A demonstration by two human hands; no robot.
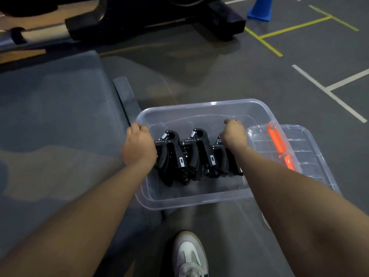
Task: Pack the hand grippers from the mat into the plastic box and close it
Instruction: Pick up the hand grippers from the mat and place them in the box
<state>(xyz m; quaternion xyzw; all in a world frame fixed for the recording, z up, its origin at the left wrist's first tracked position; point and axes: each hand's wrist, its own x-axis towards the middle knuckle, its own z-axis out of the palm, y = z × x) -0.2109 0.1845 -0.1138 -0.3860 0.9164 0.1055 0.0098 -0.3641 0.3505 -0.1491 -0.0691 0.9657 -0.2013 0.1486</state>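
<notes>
Shoe (190,254): white trainer on the floor, nearest the camera.
Left hand (138,145): fingers curled over the box's left rim.
Right hand (233,134): inside the box, fingers curled down on the rightmost gripper.
Hand grippers (179,154): black, side by side in the plastic box (191,200).
Lid (311,154): off, tucked against the box's right side.
Mat (60,120): left of the box.
Cone (260,8): blue, far back.

Black hand grippers (191,154) lie side by side in the open clear plastic box (199,200), lid (311,152) alongside.
</notes>
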